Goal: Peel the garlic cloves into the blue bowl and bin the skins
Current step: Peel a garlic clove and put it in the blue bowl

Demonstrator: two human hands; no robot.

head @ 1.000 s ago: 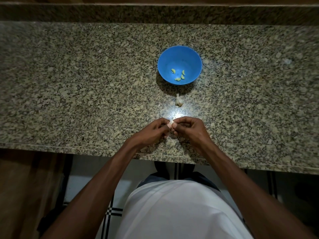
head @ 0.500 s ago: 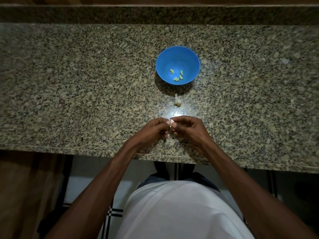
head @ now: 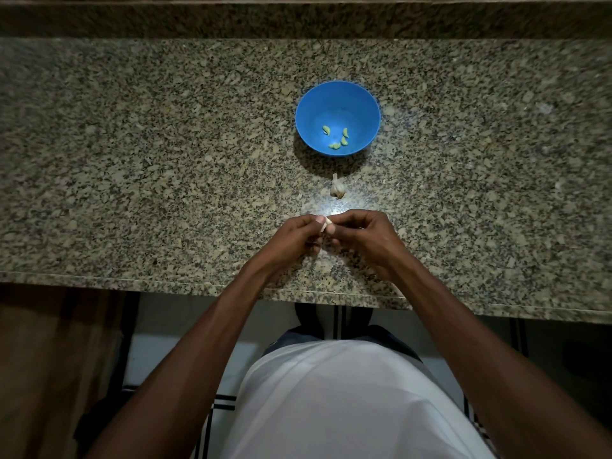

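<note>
speckled granite counter (head: 132,160), blue bowl (head: 364,104) standing on it beyond the fingers (head: 334,223), garlic piece (head: 337,188) lying between

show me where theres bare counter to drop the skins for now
Bare granite counter runs wide left of the blue bowl, and equally wide to its right. It is crowded down the middle: bowl, leftover garlic piece, then the left hand and right hand pinching a clove.

A speckled granite countertop (head: 132,154) in tan, grey and black fills the upper half of the view, with a raised granite ledge (head: 298,19) along its back. Below its front edge lie a pale tiled floor with dark stripes (head: 218,402) and a white shirt (head: 337,402).
</note>
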